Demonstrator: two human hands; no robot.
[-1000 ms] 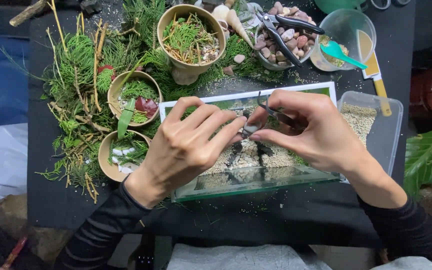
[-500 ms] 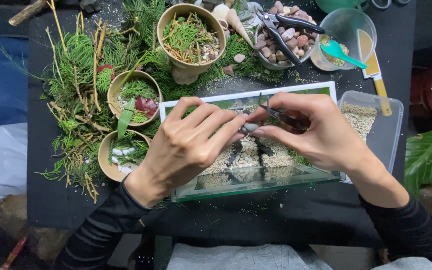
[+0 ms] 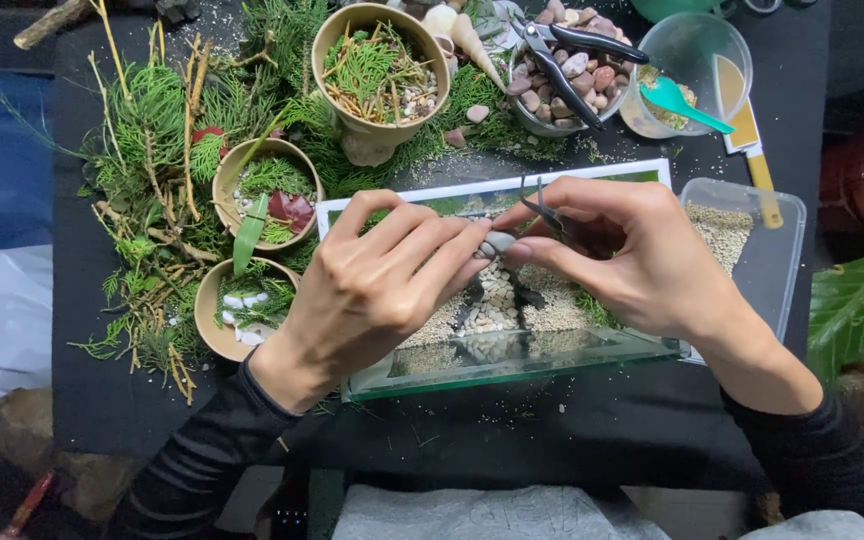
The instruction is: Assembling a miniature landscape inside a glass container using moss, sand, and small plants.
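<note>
Over the glass tank [image 3: 512,365], my left hand [image 3: 377,290] pinches a small grey stone [image 3: 497,243] and my right hand [image 3: 617,255] grips dark tweezers [image 3: 544,208]. Placement step, I judge; next comes lowering the stone gently onto the pale gravel [image 3: 492,305].

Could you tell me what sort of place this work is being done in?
Probably a home craft table for planted glass displays: a shallow glass tank of gravel, paper cups of greenery, a bowl of pebbles, and cut conifer sprigs on black cloth.
</note>
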